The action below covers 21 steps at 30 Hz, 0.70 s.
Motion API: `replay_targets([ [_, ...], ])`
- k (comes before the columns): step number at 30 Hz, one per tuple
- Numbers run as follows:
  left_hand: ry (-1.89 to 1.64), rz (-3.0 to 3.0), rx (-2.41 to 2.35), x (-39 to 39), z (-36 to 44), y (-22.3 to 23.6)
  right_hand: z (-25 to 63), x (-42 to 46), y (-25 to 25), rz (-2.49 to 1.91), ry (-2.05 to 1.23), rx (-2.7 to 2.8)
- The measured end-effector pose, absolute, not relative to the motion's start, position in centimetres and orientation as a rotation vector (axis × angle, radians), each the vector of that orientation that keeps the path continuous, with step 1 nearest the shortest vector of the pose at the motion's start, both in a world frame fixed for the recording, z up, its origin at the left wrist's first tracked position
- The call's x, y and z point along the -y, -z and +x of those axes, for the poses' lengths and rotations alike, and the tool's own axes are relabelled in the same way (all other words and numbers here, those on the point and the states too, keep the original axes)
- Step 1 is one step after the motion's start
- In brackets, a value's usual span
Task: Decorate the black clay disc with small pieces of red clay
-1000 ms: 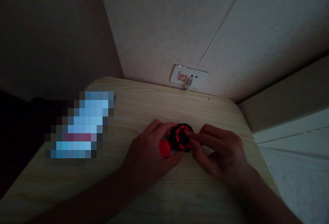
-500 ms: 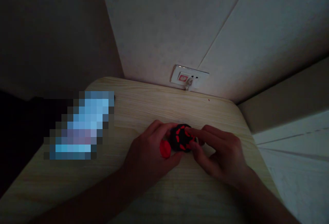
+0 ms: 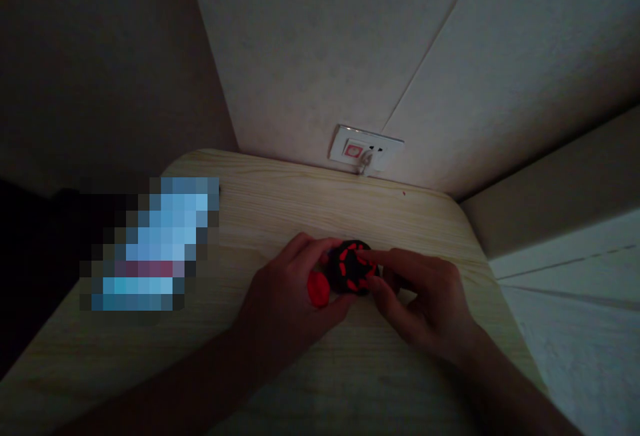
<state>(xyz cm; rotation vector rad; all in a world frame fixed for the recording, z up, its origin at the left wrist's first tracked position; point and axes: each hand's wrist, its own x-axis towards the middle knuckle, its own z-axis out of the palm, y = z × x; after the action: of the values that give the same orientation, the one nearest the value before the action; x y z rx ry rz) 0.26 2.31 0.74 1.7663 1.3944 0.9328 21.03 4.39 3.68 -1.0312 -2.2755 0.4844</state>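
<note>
Between my hands is a round black object with red marks in a ring on its face; its exact kind I cannot make out. My left hand is wrapped round its left side, fingers behind and thumb in front. A red rounded piece shows inside the curl of that hand, beside the black object; whether the two are joined is unclear. From the right, my right hand rests its index finger on the face and its thumb on the near right edge. Its other fingers are curled and partly hidden.
The pale wooden tabletop has rounded far corners. On its left lies a lit, pixelated screen-like device. A wall socket with a plug in it sits just above the far edge. A tiny red speck lies near that edge.
The whole view has shifted slightly left. My right index finger has moved a little further across the black object's face. My left hand keeps its hold.
</note>
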Motion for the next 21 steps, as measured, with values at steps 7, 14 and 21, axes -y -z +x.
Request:
replay_targets([
  [7,-0.946,1.766,-1.391,-2.46,0.32,-0.64,20.87,-4.09,-3.84,-1.054,-0.505,2.225],
  [14,-0.936,1.785,-1.398,-2.39,0.25,-0.59,21.06,-3.96,-3.56,-1.139,-0.581,2.206],
  [21,-0.932,1.781,-1.394,-2.49,0.32,-0.69,20.90,-4.19,-3.38,-1.101,-0.524,2.265],
])
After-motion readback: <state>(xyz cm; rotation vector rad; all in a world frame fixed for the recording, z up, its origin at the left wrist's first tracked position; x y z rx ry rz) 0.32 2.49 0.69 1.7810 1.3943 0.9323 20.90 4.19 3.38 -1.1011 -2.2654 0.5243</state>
